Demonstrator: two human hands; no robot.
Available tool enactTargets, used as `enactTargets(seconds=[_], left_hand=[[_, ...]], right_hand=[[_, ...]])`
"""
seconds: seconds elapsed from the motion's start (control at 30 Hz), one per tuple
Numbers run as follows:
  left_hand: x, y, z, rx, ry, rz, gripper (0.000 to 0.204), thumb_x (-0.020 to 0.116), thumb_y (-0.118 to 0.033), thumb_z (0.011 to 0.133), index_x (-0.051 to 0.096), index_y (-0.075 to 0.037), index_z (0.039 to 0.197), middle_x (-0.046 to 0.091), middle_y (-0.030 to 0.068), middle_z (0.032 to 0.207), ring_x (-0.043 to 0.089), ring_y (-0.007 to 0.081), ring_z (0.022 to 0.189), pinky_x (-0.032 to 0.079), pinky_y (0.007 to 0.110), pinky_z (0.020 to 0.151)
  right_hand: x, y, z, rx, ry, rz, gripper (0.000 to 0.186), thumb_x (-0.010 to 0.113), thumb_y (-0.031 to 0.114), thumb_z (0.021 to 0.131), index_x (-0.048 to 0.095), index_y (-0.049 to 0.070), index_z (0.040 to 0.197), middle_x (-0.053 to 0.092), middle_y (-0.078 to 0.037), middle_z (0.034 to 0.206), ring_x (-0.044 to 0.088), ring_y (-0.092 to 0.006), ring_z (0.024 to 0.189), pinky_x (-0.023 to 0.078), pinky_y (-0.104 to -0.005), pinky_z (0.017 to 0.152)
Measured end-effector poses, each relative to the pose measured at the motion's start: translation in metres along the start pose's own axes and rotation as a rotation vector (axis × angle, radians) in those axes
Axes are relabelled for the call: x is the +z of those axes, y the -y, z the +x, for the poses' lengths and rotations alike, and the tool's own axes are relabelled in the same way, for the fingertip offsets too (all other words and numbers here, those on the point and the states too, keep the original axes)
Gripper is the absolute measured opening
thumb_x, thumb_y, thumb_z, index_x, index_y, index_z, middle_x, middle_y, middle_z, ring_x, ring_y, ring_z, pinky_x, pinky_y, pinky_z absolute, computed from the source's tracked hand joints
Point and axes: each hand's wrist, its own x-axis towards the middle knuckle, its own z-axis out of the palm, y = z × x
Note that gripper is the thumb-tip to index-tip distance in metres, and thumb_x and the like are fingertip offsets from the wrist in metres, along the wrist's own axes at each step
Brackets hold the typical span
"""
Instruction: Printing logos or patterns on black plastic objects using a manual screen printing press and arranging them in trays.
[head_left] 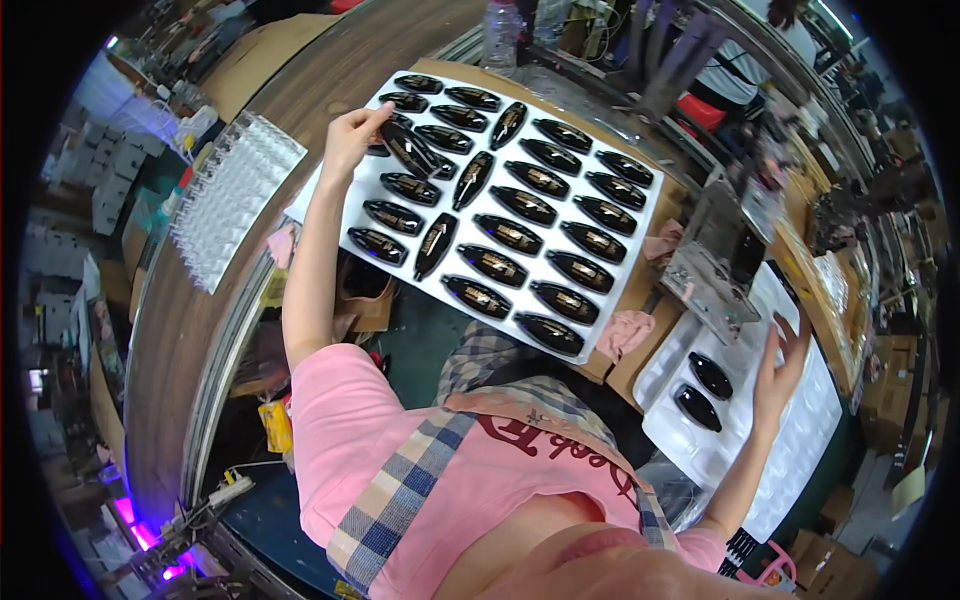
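Observation:
My left hand (352,140) reaches to the far left part of a white moulded tray (400,262). Its thumb and fingertips are closed on the end of a glossy black, pointed-oval piece (408,150) with gold printing. That piece tilts across its neighbours, partly covering them. Several like pieces (503,234) fill the tray in slanted rows, a few turned the other way. On the right, my right hand (782,370) is above a second white tray (680,440), fingers apart, with nothing visible in it. Two plain black pieces (711,375) lie in that tray, left of the hand.
A metal fixture (715,270) stands between the trays, close to my right hand. Pink cloths (626,335) lie on the cardboard beside it. A stack of clear ridged trays (235,200) rests on the brown table at left. A plastic bottle (502,35) stands at the back.

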Motion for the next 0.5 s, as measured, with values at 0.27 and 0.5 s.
enactTargets(seconds=[0.27,0.5], left_hand=[[-0.093,0.092,0.033,-0.151,-0.272,0.319,0.045,0.066,-0.043,0.073,0.065,0.001,0.067,0.056,0.0029,0.055,0.052,0.0083,0.052,0.042,0.021,0.051],[-0.088,0.125,0.044,-0.208,-0.328,0.831,0.045,0.063,-0.046,0.072,0.064,-0.001,0.066,0.061,0.0131,0.063,0.059,0.0259,0.062,0.046,0.035,0.062]], right_hand=[[-0.027,0.032,-0.046,0.465,0.552,-0.347,0.023,0.060,0.013,0.079,0.058,-0.001,0.096,0.060,-0.015,0.086,0.058,-0.0215,0.071,0.045,-0.0304,0.064],[-0.021,0.029,-0.075,0.128,0.665,-0.450,0.039,0.071,0.015,0.063,0.058,0.000,0.096,0.057,-0.013,0.086,0.057,-0.0260,0.068,0.046,-0.0344,0.062]])
